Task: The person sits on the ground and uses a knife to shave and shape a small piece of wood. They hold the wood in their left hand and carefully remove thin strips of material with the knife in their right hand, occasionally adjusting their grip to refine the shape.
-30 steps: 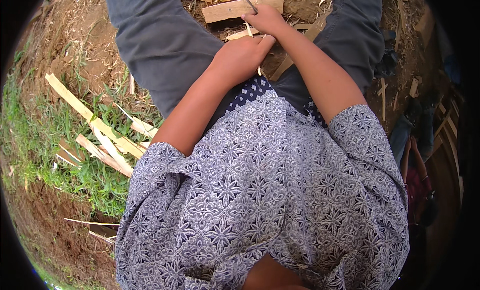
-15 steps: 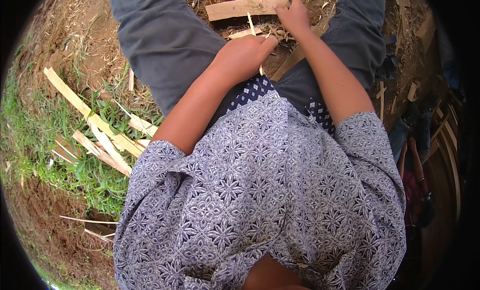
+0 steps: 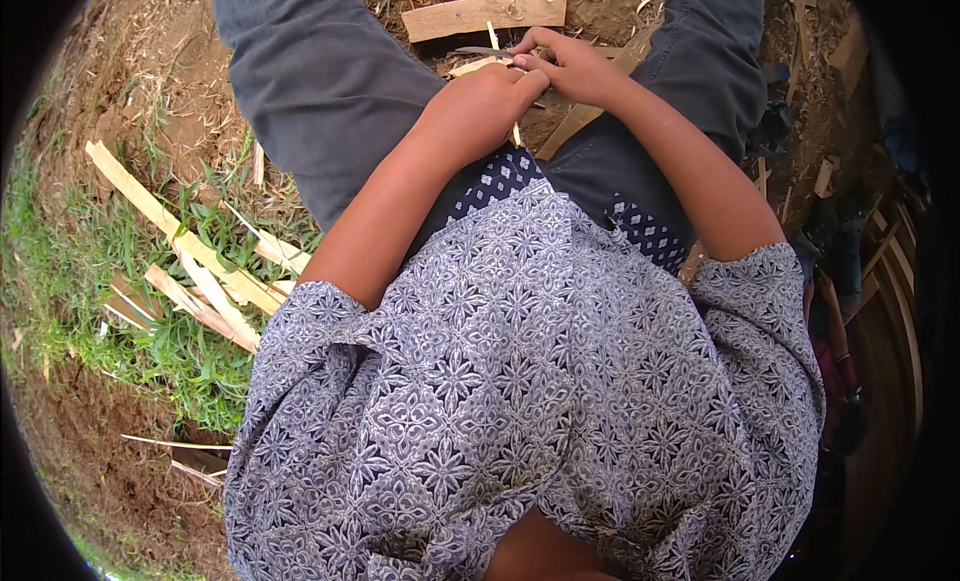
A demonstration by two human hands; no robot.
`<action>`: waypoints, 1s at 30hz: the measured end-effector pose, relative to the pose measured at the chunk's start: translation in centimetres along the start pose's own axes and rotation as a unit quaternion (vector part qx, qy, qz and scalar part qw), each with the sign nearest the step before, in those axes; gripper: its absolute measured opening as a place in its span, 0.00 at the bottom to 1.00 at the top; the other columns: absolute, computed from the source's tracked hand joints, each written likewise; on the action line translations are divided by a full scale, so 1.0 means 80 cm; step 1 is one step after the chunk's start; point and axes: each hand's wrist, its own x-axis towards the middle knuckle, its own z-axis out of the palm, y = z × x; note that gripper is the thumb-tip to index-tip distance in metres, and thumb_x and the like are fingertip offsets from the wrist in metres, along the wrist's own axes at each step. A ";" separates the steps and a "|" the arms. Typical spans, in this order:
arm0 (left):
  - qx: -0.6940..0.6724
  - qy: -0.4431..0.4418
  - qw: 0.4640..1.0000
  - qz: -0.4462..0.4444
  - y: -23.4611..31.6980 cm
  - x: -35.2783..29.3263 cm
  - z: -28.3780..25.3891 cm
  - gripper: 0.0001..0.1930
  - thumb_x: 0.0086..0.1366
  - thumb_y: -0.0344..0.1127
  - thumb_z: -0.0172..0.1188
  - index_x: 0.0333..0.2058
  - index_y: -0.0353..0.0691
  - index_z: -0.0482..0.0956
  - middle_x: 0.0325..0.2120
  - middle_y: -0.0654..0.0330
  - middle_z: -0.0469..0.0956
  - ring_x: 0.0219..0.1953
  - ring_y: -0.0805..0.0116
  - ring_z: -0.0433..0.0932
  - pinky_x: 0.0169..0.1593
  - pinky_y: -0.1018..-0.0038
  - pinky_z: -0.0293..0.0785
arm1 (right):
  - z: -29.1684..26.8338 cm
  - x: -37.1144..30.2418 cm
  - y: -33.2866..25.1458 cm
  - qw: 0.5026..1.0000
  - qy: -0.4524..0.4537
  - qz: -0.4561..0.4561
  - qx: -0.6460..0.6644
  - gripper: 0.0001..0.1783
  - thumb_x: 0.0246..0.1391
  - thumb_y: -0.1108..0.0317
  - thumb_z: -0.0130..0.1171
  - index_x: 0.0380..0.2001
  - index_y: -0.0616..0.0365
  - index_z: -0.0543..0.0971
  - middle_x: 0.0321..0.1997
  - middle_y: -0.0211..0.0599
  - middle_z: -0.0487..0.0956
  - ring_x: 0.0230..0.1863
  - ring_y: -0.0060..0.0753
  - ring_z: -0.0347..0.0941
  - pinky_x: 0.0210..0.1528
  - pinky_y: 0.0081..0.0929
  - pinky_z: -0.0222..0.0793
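Between my spread legs, my left hand (image 3: 482,103) is closed round a thin pale wooden strip (image 3: 492,34). The strip's upper end pokes out past the fingers and its lower end shows below the hand, near my lap. My right hand (image 3: 572,67) is closed on a knife, whose handle the fingers hide. The narrow dark blade (image 3: 482,51) points left and crosses the strip just above my left hand. Both hands meet at the fingertips.
A broad flat piece of wood (image 3: 485,17) lies on the soil beyond my hands, among shavings. Several pale split strips (image 3: 185,231) rest on grass to the left. At the far right, another person (image 3: 835,351) shows dimly, beside long strips (image 3: 900,311).
My right hand has come back toward me with the knife, from the broad wood piece to the strip at my left hand. The left hand has shifted only slightly.
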 end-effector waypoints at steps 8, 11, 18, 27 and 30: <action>-0.025 0.017 1.000 -0.002 0.006 0.000 -0.009 0.08 0.61 0.29 0.56 0.40 0.38 0.74 0.31 0.50 0.81 0.38 0.46 0.82 0.39 0.53 0.79 | 0.006 0.025 0.039 0.998 0.037 0.032 -0.041 0.18 0.65 0.50 0.62 0.48 0.50 0.82 0.35 0.42 0.85 0.37 0.37 0.82 0.41 0.37 0.75; -0.037 0.022 0.999 -0.007 0.005 -0.001 -0.007 0.10 0.63 0.27 0.53 0.43 0.41 0.74 0.31 0.50 0.79 0.38 0.46 0.81 0.39 0.54 0.76 | 0.006 0.034 0.056 0.988 0.121 0.057 -0.082 0.19 0.64 0.49 0.62 0.49 0.50 0.82 0.38 0.45 0.86 0.41 0.45 0.83 0.44 0.41 0.76; -0.050 0.044 0.998 -0.002 0.000 -0.003 -0.001 0.07 0.64 0.28 0.52 0.42 0.41 0.71 0.29 0.52 0.78 0.36 0.46 0.79 0.37 0.55 0.73 | 0.008 0.017 0.029 0.993 0.065 0.015 0.100 0.17 0.66 0.54 0.63 0.46 0.56 0.81 0.34 0.35 0.85 0.37 0.27 0.81 0.41 0.29 0.75; -0.039 0.026 0.999 -0.027 0.003 -0.002 -0.004 0.07 0.65 0.30 0.54 0.41 0.41 0.75 0.32 0.51 0.82 0.39 0.46 0.82 0.38 0.54 0.77 | 0.015 0.020 0.032 0.991 0.002 0.011 0.135 0.12 0.67 0.59 0.63 0.42 0.58 0.80 0.31 0.29 0.84 0.32 0.17 0.77 0.34 0.22 0.71; -0.044 0.025 0.999 -0.016 0.002 -0.001 -0.005 0.07 0.64 0.30 0.54 0.41 0.41 0.75 0.31 0.52 0.82 0.38 0.47 0.82 0.38 0.54 0.77 | 0.018 0.030 0.053 0.994 0.041 -0.014 0.101 0.13 0.67 0.60 0.64 0.42 0.59 0.80 0.28 0.24 0.80 0.28 0.13 0.73 0.31 0.21 0.68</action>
